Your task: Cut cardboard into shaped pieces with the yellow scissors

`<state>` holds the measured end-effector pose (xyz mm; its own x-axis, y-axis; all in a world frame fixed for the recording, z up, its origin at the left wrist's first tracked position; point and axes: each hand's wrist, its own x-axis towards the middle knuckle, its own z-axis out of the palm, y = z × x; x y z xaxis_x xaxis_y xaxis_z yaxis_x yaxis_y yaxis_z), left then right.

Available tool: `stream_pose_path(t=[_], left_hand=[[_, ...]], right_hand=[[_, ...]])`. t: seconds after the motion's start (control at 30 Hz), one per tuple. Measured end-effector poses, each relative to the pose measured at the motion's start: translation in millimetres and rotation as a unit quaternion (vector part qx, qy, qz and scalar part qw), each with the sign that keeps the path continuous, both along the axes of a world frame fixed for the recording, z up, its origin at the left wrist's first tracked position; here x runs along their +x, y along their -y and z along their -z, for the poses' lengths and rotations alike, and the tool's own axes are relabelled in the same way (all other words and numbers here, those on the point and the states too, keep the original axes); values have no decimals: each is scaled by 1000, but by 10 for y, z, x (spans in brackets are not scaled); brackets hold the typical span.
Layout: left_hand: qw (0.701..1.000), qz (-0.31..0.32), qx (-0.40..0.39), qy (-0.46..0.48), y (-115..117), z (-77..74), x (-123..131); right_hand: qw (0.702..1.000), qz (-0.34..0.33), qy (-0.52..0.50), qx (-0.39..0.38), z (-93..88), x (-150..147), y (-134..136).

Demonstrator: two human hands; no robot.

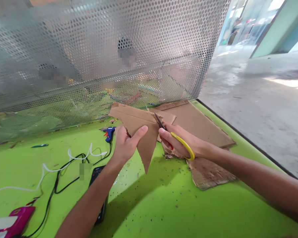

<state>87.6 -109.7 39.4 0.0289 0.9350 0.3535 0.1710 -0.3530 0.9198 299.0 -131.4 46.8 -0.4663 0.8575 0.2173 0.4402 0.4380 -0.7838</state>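
My left hand [125, 138] grips a piece of brown cardboard [139, 120], its thumb lying on top and the fingers underneath. The piece is held above the table, and one pointed corner hangs down toward me. In my right hand [176, 135] is a pair of scissors [182, 144] with yellow and red handles. Their dark blades lie at the right edge of the held piece, where the cardboard looks ragged. How far apart the blades are, I cannot tell. More cardboard sheets [201, 124] lie on the table behind and under my right hand, one with torn brown edges.
A perforated metal screen [139, 49] stands across the back of the green table [151, 205]; people show blurred behind it. To the left lie a blue glue gun [109, 134], black and white cables [56, 178], a phone [101, 211], a green pen-like object [39, 145] and a pink object [20, 219].
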Motion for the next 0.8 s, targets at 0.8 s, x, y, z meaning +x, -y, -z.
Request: stream_pose_path(t=[0.8], left_hand=[[998,14,-9,54,15,-19,14]], right_hand=[[1000,-27,11,-2,-35,8,27]])
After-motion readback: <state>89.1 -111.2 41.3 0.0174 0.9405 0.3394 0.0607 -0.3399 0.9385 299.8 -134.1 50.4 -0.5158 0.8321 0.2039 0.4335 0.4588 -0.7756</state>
